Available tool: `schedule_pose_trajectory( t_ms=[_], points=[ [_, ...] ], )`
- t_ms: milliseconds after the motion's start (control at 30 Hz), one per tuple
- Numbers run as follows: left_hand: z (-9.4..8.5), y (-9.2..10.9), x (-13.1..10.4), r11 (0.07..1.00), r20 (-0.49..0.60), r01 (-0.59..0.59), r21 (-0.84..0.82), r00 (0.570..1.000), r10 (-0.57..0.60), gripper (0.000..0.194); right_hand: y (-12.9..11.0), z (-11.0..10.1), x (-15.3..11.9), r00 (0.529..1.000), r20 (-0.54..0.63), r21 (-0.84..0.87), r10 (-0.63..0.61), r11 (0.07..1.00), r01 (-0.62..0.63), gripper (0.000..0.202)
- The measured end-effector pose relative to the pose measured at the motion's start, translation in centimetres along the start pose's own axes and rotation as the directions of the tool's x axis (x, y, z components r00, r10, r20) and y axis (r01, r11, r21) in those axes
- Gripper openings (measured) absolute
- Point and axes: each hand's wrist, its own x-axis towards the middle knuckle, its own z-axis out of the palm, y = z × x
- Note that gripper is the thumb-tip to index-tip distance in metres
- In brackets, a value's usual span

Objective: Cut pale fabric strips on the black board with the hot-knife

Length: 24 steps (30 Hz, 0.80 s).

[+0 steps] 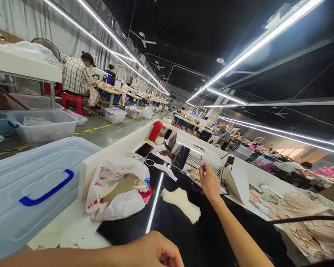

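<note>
My right hand (210, 182) is raised over the far side of the black tabletop (175, 230), its thumb and fingers pinched around something small and thin that I cannot make out. Near the bottom edge, my left hand (158, 250) is closed with the fingers curled under. Whatever it may hold is hidden. Between the hands lies a stack of cream cut fabric pieces (180, 202). A white plastic bag (122, 209) stands open at the left with tan pieces (122, 188) inside. A white curved strip (167, 171) rests beyond the stack.
A phone (181, 156) leans upright near a white machine housing (233, 180); another dark phone (144, 150) lies behind the bag. Cords and fabric (308, 204) are heaped at right. A blue-handled plastic bin lid (44, 185) adjoins the table's left. Co-workers sit at tables farther off.
</note>
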Motion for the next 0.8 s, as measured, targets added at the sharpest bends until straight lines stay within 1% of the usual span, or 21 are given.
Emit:
schedule_pose_trajectory(
  t_ms=[67,133,200,267,367,400,433,467,500,533,567,600,633,667,733,800],
  points=[
    [-0.1,0.6,-0.2,1.000,-0.024,0.026,0.016,0.999,-0.025,0.017,-1.1,-1.3,-0.6,0.998,-0.065,0.099,0.005,0.995,0.002,0.035],
    [-0.2,1.0,-0.3,0.996,-0.021,0.084,0.012,0.996,-0.083,0.019,-2.4,-2.7,-2.4,0.994,-0.099,0.195,-0.041,0.979,0.059,0.033],
    [-0.3,1.2,-0.4,0.991,-0.003,0.131,0.009,0.991,-0.131,0.023,-3.5,-4.5,-5.3,0.987,-0.094,0.277,-0.133,0.948,0.154,0.036],
    [-0.4,1.2,-0.5,0.990,0.010,0.137,0.030,0.990,-0.138,0.027,-4.0,-6.5,-8.9,0.970,-0.074,0.318,-0.232,0.916,0.244,0.034],
    [-0.7,1.1,-0.7,0.989,0.015,0.103,0.107,0.994,-0.105,0.029,-3.0,-10.0,-14.1,0.930,-0.013,0.315,-0.367,0.881,0.352,0.027],
    [-0.8,1.1,-0.8,0.986,0.017,0.092,0.136,0.995,-0.095,0.030,-2.3,-11.1,-15.4,0.914,0.008,0.295,-0.405,0.875,0.385,0.028],
    [-0.8,1.1,-0.9,0.983,0.016,0.079,0.166,0.996,-0.083,0.030,-1.4,-12.1,-16.6,0.889,0.028,0.228,-0.458,0.869,0.440,0.035],
    [-0.8,1.2,-0.9,0.979,0.017,0.066,0.193,0.997,-0.071,0.030,-0.5,-12.9,-17.5,0.848,0.051,0.106,-0.528,0.847,0.521,0.044],
    [-0.8,1.3,-1.0,0.975,0.017,0.058,0.216,0.998,-0.063,0.030,0.4,-13.6,-18.2,0.802,0.073,-0.027,-0.593,0.802,0.596,0.049],
    [-0.7,1.4,-1.1,0.971,0.014,0.053,0.235,0.998,-0.058,0.030,1.2,-14.1,-18.7,0.752,0.101,-0.158,-0.652,0.736,0.659,0.051],
    [-0.7,1.5,-1.2,0.966,0.010,0.052,0.252,0.998,-0.056,0.029,1.9,-14.5,-19.1,0.708,0.126,-0.263,-0.695,0.665,0.699,0.049],
    [-0.6,1.6,-1.3,0.962,0.005,0.053,0.269,0.998,-0.057,0.029,2.4,-14.6,-19.4,0.677,0.143,-0.326,-0.722,0.612,0.721,0.043],
    [-0.5,1.7,-1.3,0.957,-0.001,0.058,0.286,0.998,-0.060,0.029,2.8,-14.7,-19.5,0.658,0.153,-0.362,-0.738,0.577,0.732,0.037],
    [-0.4,1.8,-1.4,0.951,-0.007,0.062,0.304,0.998,-0.062,0.029,3.0,-14.6,-19.7,0.648,0.157,-0.380,-0.745,0.560,0.737,0.032],
    [-0.2,1.9,-1.5,0.938,-0.018,0.074,0.337,0.997,-0.072,0.029,3.0,-14.2,-19.8,0.642,0.161,-0.387,-0.750,0.551,0.740,0.027],
    [0.0,2.0,-1.6,0.929,-0.027,0.092,0.358,0.996,-0.088,0.030,2.5,-13.8,-19.8,0.632,0.171,-0.394,-0.756,0.536,0.747,0.026]
  ],
)
